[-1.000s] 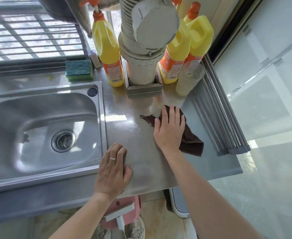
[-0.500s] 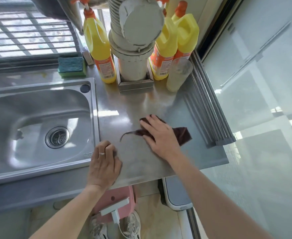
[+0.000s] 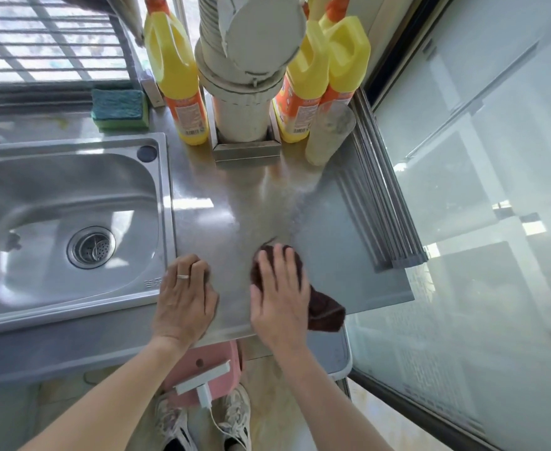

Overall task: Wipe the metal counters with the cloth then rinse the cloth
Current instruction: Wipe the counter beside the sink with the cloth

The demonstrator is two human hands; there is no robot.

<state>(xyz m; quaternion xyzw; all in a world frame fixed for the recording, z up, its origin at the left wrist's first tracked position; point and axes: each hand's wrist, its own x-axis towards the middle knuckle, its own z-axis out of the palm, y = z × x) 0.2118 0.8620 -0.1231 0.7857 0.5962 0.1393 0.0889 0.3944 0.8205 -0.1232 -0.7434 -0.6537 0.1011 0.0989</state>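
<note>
A dark brown cloth (image 3: pixel 324 309) lies on the metal counter (image 3: pixel 339 229) near its front edge, one corner hanging over the edge. My right hand (image 3: pixel 279 297) presses flat on the cloth, fingers spread, covering most of it. My left hand (image 3: pixel 184 297) rests palm down on the counter beside the sink rim, a ring on one finger, holding nothing. The steel sink (image 3: pixel 40 222) with its drain (image 3: pixel 91 247) sits to the left.
Three yellow detergent bottles (image 3: pixel 176 76) and a wide grey pipe (image 3: pixel 245 92) stand at the back, with a cloudy plastic cup (image 3: pixel 328 135) and a green sponge (image 3: pixel 119 109). A rolled metal rack (image 3: pixel 381 206) lines the counter's right edge. Glass door at right.
My right hand has dragged the cloth from the middle of the counter toward the front edge, bunching it under the palm. My left hand stays planted by the sink.
</note>
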